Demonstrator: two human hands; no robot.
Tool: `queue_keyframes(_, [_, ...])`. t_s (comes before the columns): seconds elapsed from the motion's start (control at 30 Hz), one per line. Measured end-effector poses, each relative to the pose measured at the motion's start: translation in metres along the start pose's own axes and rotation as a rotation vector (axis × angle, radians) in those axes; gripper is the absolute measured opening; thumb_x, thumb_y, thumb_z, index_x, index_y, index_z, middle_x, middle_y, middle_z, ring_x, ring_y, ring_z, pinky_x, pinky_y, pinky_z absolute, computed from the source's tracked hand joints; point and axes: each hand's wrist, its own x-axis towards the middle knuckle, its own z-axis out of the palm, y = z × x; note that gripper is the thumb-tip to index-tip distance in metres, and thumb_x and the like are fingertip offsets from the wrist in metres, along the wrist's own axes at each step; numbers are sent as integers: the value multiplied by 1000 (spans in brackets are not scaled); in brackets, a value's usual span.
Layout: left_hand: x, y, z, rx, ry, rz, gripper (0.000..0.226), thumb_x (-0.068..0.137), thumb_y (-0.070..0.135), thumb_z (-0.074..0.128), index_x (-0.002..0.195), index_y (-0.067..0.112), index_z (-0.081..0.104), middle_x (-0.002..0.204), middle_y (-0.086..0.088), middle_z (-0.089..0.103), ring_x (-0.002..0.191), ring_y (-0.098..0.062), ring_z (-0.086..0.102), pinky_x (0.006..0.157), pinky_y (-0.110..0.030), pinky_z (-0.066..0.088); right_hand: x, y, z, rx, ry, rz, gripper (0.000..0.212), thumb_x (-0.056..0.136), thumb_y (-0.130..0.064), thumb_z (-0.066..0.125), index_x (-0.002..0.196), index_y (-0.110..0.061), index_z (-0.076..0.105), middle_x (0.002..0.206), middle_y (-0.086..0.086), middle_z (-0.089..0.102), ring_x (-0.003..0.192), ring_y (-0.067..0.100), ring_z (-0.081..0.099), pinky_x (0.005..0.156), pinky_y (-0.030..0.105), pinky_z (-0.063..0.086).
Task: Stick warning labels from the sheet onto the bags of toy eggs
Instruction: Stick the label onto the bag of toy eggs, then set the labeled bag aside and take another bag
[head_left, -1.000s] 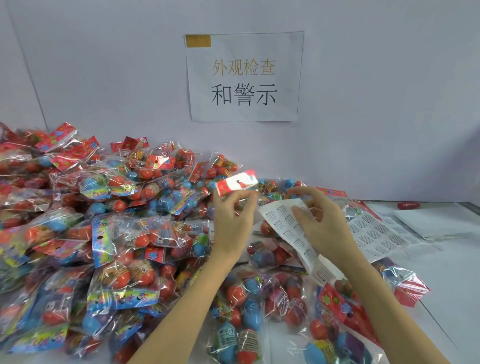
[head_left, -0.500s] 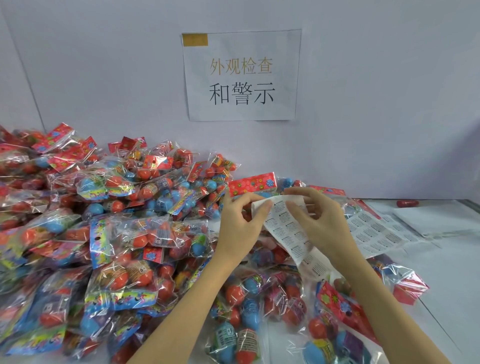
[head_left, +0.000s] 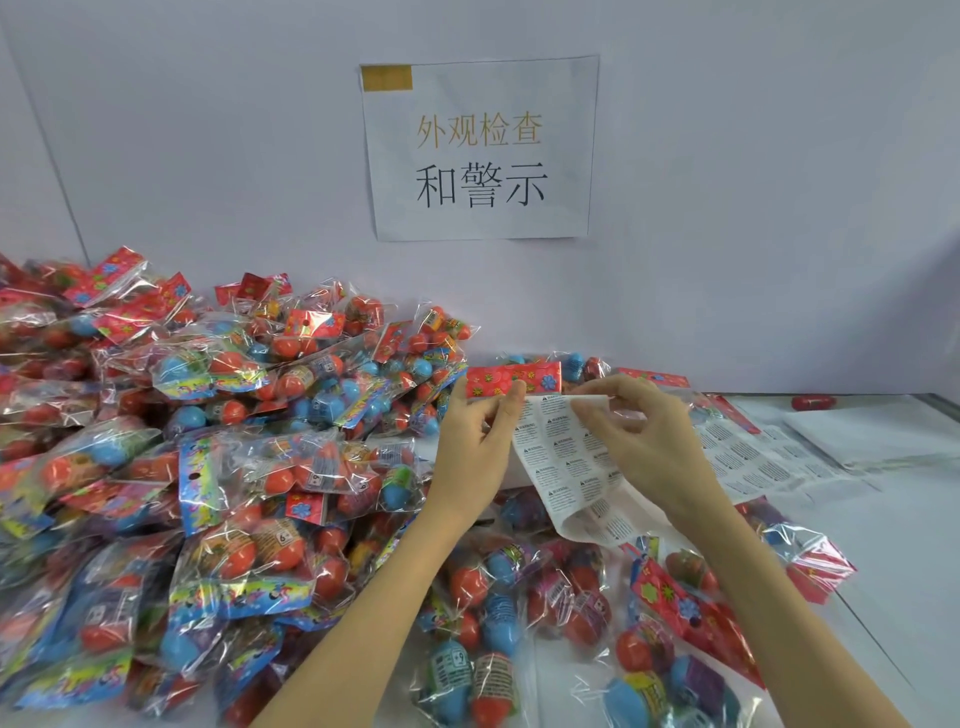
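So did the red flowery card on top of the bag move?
Yes. The red flowery card swung right and flattened out; against the white paper sign on the wall, it now sits below the sign's middle instead of its left part.

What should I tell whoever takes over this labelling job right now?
Left hand holds up a bag by its red header card and pinches the label sheet. Right hand is picking at the sheet's top edge; no label visibly off yet. A second sheet lies on the table, right. Big pile of bags on the left; whether they're labelled can't be told.
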Motion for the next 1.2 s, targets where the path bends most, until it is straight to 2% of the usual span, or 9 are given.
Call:
queue_keyframes(0.13, [-1,2,1,28,65,-19,29,104,37,61,86,17,72,82,12,70,88,-13,65,125,-22,3,-1,1,4,-41,7,-26,8,102,-26,67,101,-27,75,89,-11,75,83,11,69,72,33,57])
queue_keyframes(0.2, [0,2,0,48,66,-2,26,103,32,63,88,12,73,80,10,68,84,-14,64,126,-23,3,-3,2,6,-101,-16,-48,12,103,-25,65,102,-32,75,89,-12,74,80,12,67,69,34,54])
queue_keyframes(0.3, [0,2,-1,101,81,40,26,103,30,65,87,10,72,79,4,69,82,-11,64,124,-15,-4,-4,1,8,-177,-64,-91,16,103,-28,63,108,-38,75,102,-20,71,92,-1,63,76,19,48])
queue_keyframes(0.4, [0,3,0,127,106,85,24,102,29,67,88,10,72,83,3,72,88,-9,64,120,-9,-6,-4,-1,11,-200,-21,-143,14,101,-28,67,110,-33,77,110,-17,67,101,-4,61,83,13,44])
queue_keyframes(0.53, [0,3,1,118,118,83,22,100,33,67,90,13,73,86,1,73,99,-18,65,121,-11,-6,-6,-2,11,-189,-16,-175,15,101,-22,68,111,-32,75,109,-22,72,105,-4,64,86,12,47])
queue_keyframes(0.77, [0,2,1,129,121,68,23,102,31,67,86,13,71,81,-5,72,90,-17,66,123,-13,-6,-8,-1,12,-121,0,-196,27,98,-13,71,115,-34,70,101,-26,73,103,-4,67,83,14,52])
queue_keyframes(0.93, [0,1,2,123,117,41,22,102,33,65,82,24,65,78,4,69,89,-19,64,120,-8,-6,-7,-1,13,-111,-12,-199,22,97,-10,71,103,-31,72,105,-19,74,104,3,68,89,28,56])
queue_keyframes(1.1, [0,-2,2,127,112,38,21,101,31,67,82,23,67,78,11,68,84,-14,63,115,-4,-4,-5,0,11,-29,1,-155,24,96,-20,76,115,-35,72,101,-23,73,101,3,69,89,33,58])
queue_keyframes(1.2, [-1,-1,4,139,93,40,22,101,30,67,81,22,68,76,13,67,78,-8,61,116,-4,-3,-5,2,10,-66,-8,-163,15,95,-22,77,104,-34,79,104,-17,74,102,5,69,91,39,58])
